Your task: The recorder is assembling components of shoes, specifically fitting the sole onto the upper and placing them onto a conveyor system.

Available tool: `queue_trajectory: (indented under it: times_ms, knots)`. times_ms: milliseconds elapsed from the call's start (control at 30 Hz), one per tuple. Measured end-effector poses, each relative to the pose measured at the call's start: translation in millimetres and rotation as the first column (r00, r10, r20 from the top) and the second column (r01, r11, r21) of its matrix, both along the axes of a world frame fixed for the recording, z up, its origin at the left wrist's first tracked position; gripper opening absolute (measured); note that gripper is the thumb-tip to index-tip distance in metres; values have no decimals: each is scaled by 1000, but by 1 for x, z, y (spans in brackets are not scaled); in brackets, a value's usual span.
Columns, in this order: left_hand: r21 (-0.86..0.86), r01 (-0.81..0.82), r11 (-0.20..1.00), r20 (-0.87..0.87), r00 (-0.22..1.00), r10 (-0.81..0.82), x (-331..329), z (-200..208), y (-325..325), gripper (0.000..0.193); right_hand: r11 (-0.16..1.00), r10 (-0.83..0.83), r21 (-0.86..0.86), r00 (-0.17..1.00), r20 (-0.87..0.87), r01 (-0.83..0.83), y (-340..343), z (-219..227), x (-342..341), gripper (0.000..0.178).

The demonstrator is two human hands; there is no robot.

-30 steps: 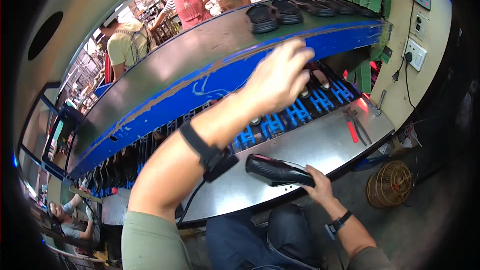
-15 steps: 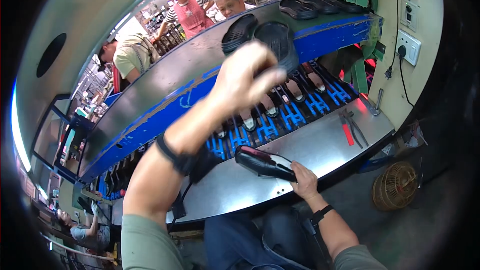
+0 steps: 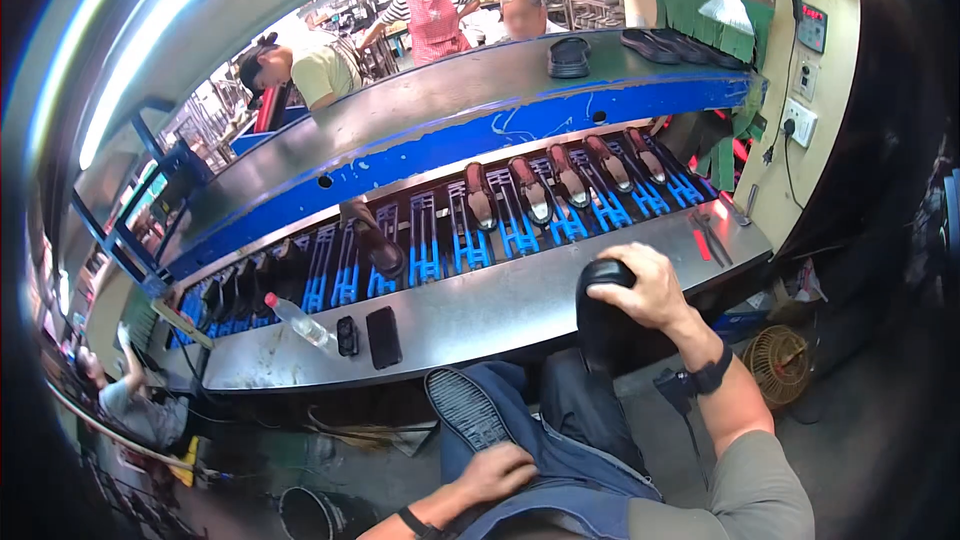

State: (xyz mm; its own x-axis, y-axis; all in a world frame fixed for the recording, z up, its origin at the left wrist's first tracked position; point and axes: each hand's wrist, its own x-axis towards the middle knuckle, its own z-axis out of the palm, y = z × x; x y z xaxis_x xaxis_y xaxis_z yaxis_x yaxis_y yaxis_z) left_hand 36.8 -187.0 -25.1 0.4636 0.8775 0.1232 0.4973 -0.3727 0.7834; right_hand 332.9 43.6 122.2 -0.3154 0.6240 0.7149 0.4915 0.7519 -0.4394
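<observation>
My right hand (image 3: 648,288) is closed round the upper end of a black shoe (image 3: 603,322), thumb across its rounded tip. The shoe stands almost on end at the front edge of the metal bench, above my knee. Against my left thigh lies a black shoe sole (image 3: 468,410), its ribbed face showing. My left hand (image 3: 497,472) is closed at the near end of that sole; its fingertips are partly hidden.
Brown shoes (image 3: 568,180) sit on blue metal racks (image 3: 470,240) behind the steel bench (image 3: 480,315). Pliers (image 3: 710,238), a phone (image 3: 383,337) and a bottle (image 3: 300,323) lie on it. More soles (image 3: 570,57) rest on the upper shelf (image 3: 400,120). Several people are beyond.
My left hand has come back from the upper shelf to my lap, and one of the two nearer soles is gone from there. My right hand has tipped the shoe upright. The view has shifted.
</observation>
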Motion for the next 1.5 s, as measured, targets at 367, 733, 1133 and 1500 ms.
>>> queue_trajectory:
  times_ms: [367, 733, 1133, 1500]
  knots:
    - [-572, -293, 766, 685, 343, 643, -109, -25, 92, 52, 75, -86, -490, 484, -871, -868, -144, -104, -20, 76]
    - [-403, 299, 865, 899, -50, 436, -68, 43, 59, 83, -179, -435, -484, 510, -742, -857, -189, -205, 22, 78]
    - [-340, -39, 940, 728, 622, 289, -6, 112, 86, 70, -167, 131, -546, 531, -837, -821, -152, -101, -50, 97]
    - [-277, -18, 961, 650, 733, 201, 31, 127, 62, 71, -29, 162, -535, 525, -836, -844, -166, -112, -40, 98]
